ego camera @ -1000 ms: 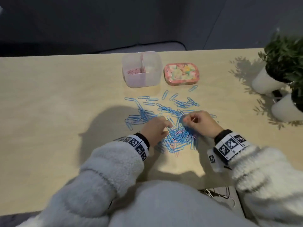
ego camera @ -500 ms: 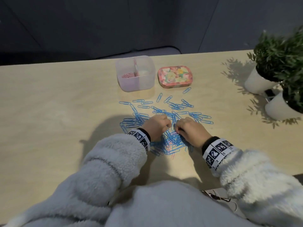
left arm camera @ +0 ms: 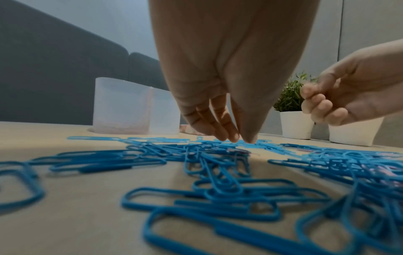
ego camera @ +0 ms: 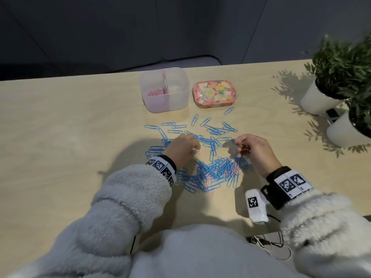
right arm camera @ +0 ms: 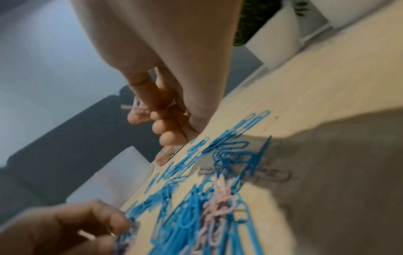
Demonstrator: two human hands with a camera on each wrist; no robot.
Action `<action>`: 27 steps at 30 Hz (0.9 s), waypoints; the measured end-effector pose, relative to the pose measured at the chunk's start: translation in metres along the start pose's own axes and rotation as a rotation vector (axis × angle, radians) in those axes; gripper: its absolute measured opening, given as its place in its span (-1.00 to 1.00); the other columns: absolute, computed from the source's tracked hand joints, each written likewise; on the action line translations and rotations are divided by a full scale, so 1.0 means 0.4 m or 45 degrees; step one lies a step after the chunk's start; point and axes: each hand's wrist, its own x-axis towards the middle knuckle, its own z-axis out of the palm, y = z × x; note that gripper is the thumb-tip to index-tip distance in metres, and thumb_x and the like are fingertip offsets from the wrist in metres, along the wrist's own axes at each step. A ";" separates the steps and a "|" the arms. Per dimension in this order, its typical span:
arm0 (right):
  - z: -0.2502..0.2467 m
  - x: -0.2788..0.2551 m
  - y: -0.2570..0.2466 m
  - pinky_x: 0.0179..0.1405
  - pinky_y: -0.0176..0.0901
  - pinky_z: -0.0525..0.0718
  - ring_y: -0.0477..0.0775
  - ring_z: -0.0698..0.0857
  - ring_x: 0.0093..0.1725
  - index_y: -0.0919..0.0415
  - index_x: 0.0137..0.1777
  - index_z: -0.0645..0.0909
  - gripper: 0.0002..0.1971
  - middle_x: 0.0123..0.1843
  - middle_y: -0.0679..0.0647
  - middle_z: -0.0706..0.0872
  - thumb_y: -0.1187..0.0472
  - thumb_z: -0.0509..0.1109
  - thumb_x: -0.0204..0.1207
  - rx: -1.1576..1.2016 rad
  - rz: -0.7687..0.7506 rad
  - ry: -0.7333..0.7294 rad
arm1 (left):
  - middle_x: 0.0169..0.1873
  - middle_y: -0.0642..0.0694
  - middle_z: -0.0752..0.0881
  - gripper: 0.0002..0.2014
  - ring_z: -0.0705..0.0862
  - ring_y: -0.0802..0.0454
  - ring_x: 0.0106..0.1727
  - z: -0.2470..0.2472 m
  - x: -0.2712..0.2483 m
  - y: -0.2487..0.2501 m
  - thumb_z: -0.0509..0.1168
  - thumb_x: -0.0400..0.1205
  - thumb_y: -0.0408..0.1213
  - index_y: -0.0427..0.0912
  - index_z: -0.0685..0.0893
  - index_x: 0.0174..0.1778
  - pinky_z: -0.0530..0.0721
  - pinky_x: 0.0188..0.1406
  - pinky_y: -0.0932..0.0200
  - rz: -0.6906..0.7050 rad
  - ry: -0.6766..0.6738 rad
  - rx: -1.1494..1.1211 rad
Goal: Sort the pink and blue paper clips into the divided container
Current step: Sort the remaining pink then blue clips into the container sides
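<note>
paper clips (ego camera: 212,169) lie in one mostly blue heap with some pink mixed in, on the table (ego camera: 70,137) in front of one divided container (ego camera: 164,90); only the head view shows pink clips in its left half. right hand (right arm camera: 161,110) pinches a pink clip, seen only by its wrist view. left hand (left arm camera: 220,119) touches blue clips with straight fingertips. two potted plants (ego camera: 331,77), one tin (ego camera: 213,94).
</note>
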 end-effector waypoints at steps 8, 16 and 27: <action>-0.033 -0.005 0.007 -0.67 -0.30 0.56 -0.01 0.58 -0.58 0.39 -0.23 0.58 -0.54 -0.48 0.11 0.63 0.10 -0.01 0.66 0.266 0.160 -0.042 | 0.08 -0.24 0.61 -0.83 0.57 -0.21 0.13 0.026 0.026 0.018 0.12 0.65 -0.39 -0.28 0.56 0.08 0.56 0.11 -0.01 0.079 -0.096 0.453; -0.058 -0.030 0.063 -0.53 -0.33 0.52 -0.22 0.50 -0.63 0.29 -0.05 0.69 -0.75 -0.47 -0.14 0.68 0.30 0.16 0.66 -0.575 -0.162 0.032 | -0.38 -0.12 0.61 -0.79 0.57 -0.08 -0.33 0.017 0.035 0.021 0.16 0.53 -0.61 -0.20 0.53 -0.23 0.60 -0.28 0.04 0.008 0.082 -0.468; -0.092 -0.048 0.022 -0.45 -0.25 0.74 0.00 0.73 -0.42 0.30 -0.04 0.55 -0.76 -0.07 0.23 0.68 0.39 0.03 0.55 0.434 0.149 0.194 | -0.44 0.03 0.50 -0.72 0.50 -0.01 -0.28 0.055 0.091 0.164 0.33 0.55 0.01 -0.12 0.51 -0.28 0.41 -0.19 0.18 -0.185 -0.301 -0.408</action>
